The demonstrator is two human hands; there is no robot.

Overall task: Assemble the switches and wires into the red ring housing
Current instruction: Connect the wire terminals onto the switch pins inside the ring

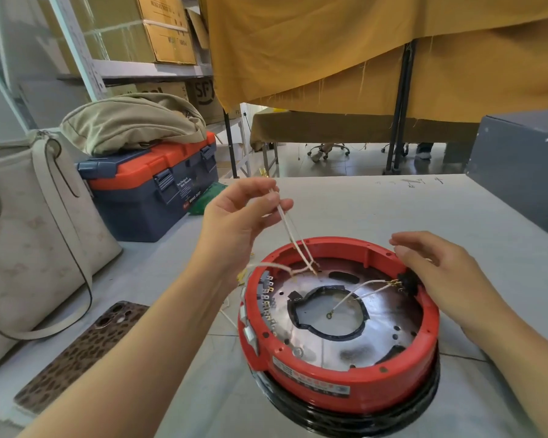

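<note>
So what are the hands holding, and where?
The left hand pinches the white wires near their upper ends. The right hand holds nothing; it hovers over the red ring housing.

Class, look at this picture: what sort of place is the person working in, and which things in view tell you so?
Probably a small workshop or storeroom. Shelves hold cardboard boxes, a toolbox sits on the grey worktable, and the left hand lifts wires from a red ring housing.

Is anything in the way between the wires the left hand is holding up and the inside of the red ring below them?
Nothing visible blocks them. The left hand pinches the white wires above the red ring, and they run straight down over its far rim to the metal plate inside. The right hand hovers at the right rim, clear of that path.
</note>
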